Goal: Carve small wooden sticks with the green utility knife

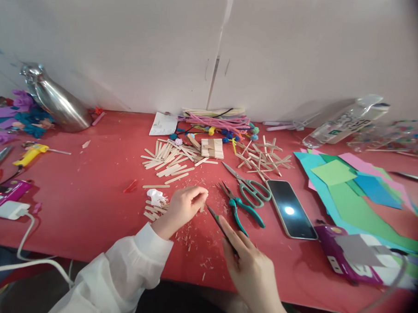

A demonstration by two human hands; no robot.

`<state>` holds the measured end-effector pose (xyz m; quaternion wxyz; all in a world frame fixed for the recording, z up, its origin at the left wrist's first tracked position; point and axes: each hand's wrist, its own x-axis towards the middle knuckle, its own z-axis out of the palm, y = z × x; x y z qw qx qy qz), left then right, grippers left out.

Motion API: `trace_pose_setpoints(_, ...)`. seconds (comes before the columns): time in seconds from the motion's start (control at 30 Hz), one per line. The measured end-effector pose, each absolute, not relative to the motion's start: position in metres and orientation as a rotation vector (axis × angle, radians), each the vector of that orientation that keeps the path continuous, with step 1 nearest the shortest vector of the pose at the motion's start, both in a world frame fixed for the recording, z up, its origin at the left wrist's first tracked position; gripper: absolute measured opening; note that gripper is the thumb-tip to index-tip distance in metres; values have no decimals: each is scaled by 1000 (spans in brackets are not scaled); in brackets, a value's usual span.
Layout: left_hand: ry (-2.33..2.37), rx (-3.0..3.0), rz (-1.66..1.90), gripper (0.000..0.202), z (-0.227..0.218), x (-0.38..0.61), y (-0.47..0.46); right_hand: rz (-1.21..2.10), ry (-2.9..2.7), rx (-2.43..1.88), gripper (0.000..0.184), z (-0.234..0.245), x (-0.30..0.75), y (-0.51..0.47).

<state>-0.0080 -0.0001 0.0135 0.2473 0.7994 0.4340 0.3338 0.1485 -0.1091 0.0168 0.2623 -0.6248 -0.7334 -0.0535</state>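
Note:
My left hand (184, 206) is closed in a pinch over the red table. A short piece of wooden craft stick (202, 206) shows below its fingertips. Closed around a slim dark knife (223, 228), my right hand (251, 264) holds the tip close to that stick; I cannot tell whether they touch. Wood shavings (189, 236) are scattered beneath both hands. Beside my left wrist lie short cut sticks (151, 210) and a crumpled white scrap (156, 197). Pliers with teal handles (239, 208) and green-handled scissors (252, 190) lie beyond my right hand.
Loose craft sticks (170, 157), a bundle of sticks (212, 148) and pink pipe cleaners (217, 121) lie farther back. On the right are a phone (291, 211), coloured paper (359, 195) and a plastic bottle (345, 123). A steel jug (61, 101) and yellow glue gun (32, 154) are left.

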Motion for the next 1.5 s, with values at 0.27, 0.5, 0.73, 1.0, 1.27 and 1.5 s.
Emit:
trace_pose_setpoints(0.27,1165,2215,917,20,16,-6,-2,-209,-2022,-1773,42,13,145,-114)
trace_pose_setpoints(0.5,1181,2192,914,18,14,-7,-1,279,-1833,-1729,39,8,145,-113)
trace_pose_setpoints(0.73,1192,2165,917,19,14,-7,0,304,-1779,-1716,38,9,149,-116)
trace_pose_setpoints(1.0,1178,2138,936,19,16,-7,0,-26,-1950,-1695,39,16,151,-110)
trace_pose_setpoints(1.27,1145,2204,917,20,18,-5,-2,-290,-2090,-1762,41,21,149,-114)
trace_pose_setpoints(1.5,1144,2208,940,19,17,-2,-4,-217,-2076,-1786,43,17,145,-114)
